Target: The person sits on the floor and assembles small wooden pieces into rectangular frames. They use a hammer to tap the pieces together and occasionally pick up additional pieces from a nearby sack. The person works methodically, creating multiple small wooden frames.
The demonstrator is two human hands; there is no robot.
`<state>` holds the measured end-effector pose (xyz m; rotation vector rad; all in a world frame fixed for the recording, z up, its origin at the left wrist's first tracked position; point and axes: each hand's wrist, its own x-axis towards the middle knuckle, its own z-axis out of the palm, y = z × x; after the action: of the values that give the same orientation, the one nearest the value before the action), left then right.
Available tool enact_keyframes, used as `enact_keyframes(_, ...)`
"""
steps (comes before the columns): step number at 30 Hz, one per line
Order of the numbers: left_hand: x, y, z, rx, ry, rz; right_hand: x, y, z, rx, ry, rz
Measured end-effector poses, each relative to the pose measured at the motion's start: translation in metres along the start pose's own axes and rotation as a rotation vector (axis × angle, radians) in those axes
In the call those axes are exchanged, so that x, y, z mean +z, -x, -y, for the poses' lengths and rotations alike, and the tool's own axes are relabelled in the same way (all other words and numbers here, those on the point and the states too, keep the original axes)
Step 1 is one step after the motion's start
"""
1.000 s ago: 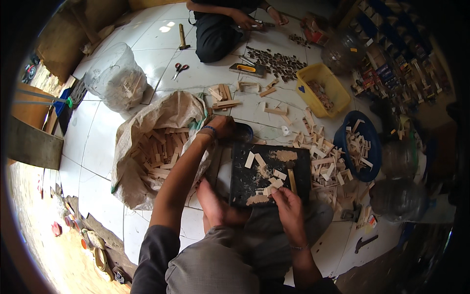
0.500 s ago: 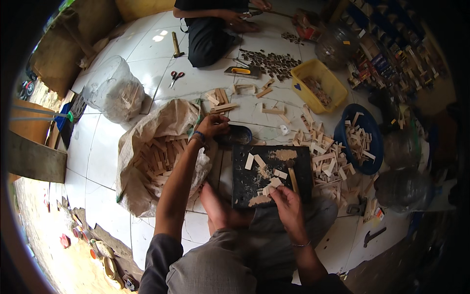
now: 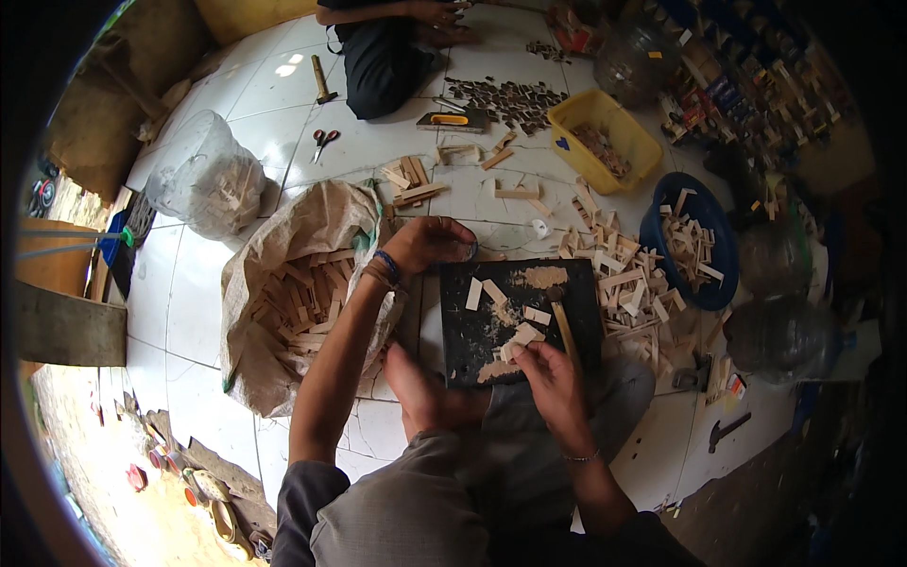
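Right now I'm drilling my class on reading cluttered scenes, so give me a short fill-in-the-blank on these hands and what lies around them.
1. The right hand presses a small wooden piece onto the ____ board.
2. The left hand reaches beyond that board's far ____ corner.
3. The open sack holds ____ sticks.
4. The tub with brown bits is ____.

Missing words: black; left; wooden; yellow

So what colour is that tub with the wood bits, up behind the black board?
Yellow. The tub shows best in the head view, upper right.
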<state>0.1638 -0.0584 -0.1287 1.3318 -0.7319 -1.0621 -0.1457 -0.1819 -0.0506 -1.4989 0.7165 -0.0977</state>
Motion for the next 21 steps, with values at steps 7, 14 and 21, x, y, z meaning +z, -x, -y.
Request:
enact_keyframes(7, 0.102, 0.029, -0.015, 0.212, -0.522, -0.041, 0.000, 0.000, -0.006, 0.003, -0.040, -0.015)
enact_keyframes(14, 0.110, 0.034, -0.020, 0.254, -0.651, -0.048, 0.001, -0.001, -0.013, -0.016, -0.066, -0.027)
enact_keyframes(21, 0.102, 0.040, -0.013, 0.198, -0.079, -0.058, -0.001, -0.002, -0.014, -0.007, -0.058, -0.036)
